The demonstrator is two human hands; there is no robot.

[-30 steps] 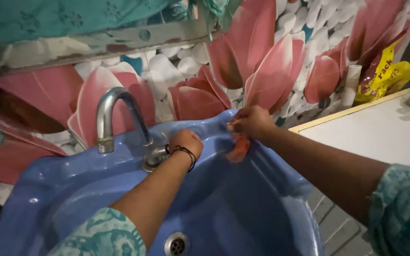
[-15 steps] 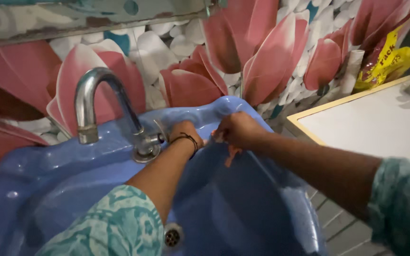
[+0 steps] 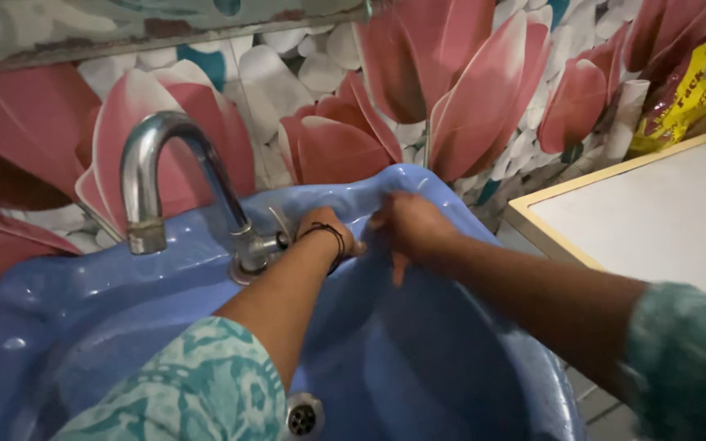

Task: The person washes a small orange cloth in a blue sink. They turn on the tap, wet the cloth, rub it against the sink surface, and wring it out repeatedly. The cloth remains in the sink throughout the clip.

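Cloth [image 3: 399,268], orange, mostly hidden, hangs from the clenched right hand [image 3: 406,229] at the blue sink's [image 3: 124,327] back rim. Left hand [image 3: 326,231] is just beside it near the tap [image 3: 165,184]; whether its grip grasps anything, I cannot tell.

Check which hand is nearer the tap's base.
Left. The left hand sits just right of the tap base, about touching its handle; the right hand is farther right, along the basin's back rim.

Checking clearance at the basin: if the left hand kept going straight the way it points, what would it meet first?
Most likely the tap lever just beyond the left hand, then the blue sink rim and tiled wall; depth is hard to judge.
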